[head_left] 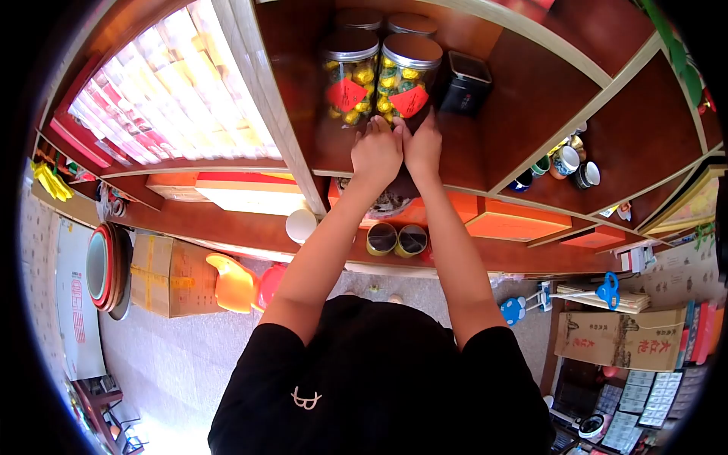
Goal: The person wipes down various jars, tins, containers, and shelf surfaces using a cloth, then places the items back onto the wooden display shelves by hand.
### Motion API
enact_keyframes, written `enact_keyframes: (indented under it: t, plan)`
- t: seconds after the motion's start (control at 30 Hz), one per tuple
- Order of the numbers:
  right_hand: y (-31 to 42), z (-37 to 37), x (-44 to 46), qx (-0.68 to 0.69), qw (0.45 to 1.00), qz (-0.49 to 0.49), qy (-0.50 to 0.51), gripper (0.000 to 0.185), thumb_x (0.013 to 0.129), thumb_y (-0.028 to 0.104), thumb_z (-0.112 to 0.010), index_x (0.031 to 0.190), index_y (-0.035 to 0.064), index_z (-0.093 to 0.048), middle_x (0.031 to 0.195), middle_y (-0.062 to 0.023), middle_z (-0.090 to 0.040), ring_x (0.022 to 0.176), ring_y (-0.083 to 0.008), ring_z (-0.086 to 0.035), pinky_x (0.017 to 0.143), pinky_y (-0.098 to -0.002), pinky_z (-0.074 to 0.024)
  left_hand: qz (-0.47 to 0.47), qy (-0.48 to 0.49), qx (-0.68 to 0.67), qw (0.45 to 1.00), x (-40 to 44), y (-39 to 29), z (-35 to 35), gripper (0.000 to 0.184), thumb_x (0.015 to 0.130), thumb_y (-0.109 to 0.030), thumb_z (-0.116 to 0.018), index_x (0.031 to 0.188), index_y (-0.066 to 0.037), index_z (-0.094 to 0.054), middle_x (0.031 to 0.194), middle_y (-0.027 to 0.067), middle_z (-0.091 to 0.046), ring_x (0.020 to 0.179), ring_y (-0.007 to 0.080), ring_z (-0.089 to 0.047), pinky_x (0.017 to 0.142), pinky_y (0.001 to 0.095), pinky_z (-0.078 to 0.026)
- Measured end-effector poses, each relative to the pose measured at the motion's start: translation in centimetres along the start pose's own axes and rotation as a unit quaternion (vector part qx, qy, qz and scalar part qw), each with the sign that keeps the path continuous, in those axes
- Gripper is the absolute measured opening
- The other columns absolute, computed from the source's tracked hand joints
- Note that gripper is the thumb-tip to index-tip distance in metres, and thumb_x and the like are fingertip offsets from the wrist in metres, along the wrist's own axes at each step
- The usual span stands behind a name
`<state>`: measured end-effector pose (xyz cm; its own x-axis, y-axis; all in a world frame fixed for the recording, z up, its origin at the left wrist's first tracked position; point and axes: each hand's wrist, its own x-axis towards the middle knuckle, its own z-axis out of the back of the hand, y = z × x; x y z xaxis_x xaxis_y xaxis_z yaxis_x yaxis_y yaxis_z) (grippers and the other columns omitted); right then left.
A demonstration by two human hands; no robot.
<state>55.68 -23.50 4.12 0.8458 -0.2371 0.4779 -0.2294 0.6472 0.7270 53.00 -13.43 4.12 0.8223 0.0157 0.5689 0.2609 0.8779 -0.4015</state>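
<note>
Two clear jars with silver lids stand side by side on a wooden shelf, the left jar (352, 76) and the right jar (408, 76). Yellow and green wrapped balls fill them, and each bears a red diamond label. My left hand (377, 154) is at the lower front of the right jar, fingers curled, close to the left jar too. On the other side of that base, my right hand (423, 150) has its fingers along the jar. The two thumbs nearly meet in front. My fingertips are partly hidden. A black tin (465, 82) stands right of the jars.
Two more lidded jars (412, 24) stand behind. Small cups (566, 161) sit in the right compartment. Below are orange boxes (516, 220), two round containers (396, 240) and a white round lid (301, 225). A cardboard box (173, 274) and orange chair (230, 282) are at left.
</note>
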Motion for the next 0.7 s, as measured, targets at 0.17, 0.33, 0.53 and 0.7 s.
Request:
enact_keyframes:
  t: [0.17, 0.33, 0.53, 0.7]
  plan:
    - [-1.2, 0.6, -0.8, -0.033, 0.998, 0.05, 0.001, 0.082, 0.084, 0.045, -0.069, 0.134, -0.013, -0.042, 0.119, -0.0343, -0.057, 0.11, -0.0454, -0.057, 0.092, -0.0455, -0.0479, -0.004, 0.082, -0.279, 0.957, -4.0, 1.2, 5.8, 0.028, 0.091, -0.018, -0.061, 0.111, 0.0, -0.066, 0.094, 0.0172, -0.07, 0.081, 0.0364, -0.068, 0.072, 0.0412, -0.054]
    - [0.2, 2.4, -6.3, -0.189, 0.974, 0.128, -0.014, 0.061, 0.088, 0.042, -0.066, 0.127, -0.0035, -0.055, 0.127, -0.0225, -0.059, 0.123, -0.0359, -0.053, 0.101, -0.0439, -0.0428, 0.061, -0.067, -0.385, 0.919, -12.5, 10.1, 8.1, 0.018, 0.094, -0.009, -0.058, 0.095, 0.004, -0.071, 0.082, 0.0121, -0.072, 0.075, 0.0187, -0.07, 0.069, 0.0287, -0.054]
    - [2.9, 2.8, -12.2, -0.014, 0.973, 0.217, 0.072, 0.034, 0.088, 0.025, -0.068, 0.112, 0.0002, -0.067, 0.127, -0.0155, -0.062, 0.124, -0.0319, -0.054, 0.105, -0.0488, -0.0376, 0.262, -0.008, -0.103, 0.959, -21.3, 23.1, 1.4, 0.065, 0.074, -0.022, -0.08, 0.128, 0.0, -0.054, 0.116, 0.0195, -0.063, 0.109, 0.0283, -0.062, 0.093, 0.0375, -0.049]
    - [3.2, 1.6, -16.2, 0.23, 0.957, 0.077, 0.16, 0.027, 0.087, 0.017, -0.069, 0.106, -0.0012, -0.067, 0.115, -0.0138, -0.066, 0.104, -0.025, -0.065, 0.092, -0.0343, -0.0474, 0.273, 0.062, -0.102, 0.954, -23.8, 23.3, -1.9, 0.115, 0.048, -0.037, -0.09, 0.143, -0.003, -0.033, 0.137, 0.0195, -0.046, 0.122, 0.0361, -0.052, 0.102, 0.0426, -0.044]
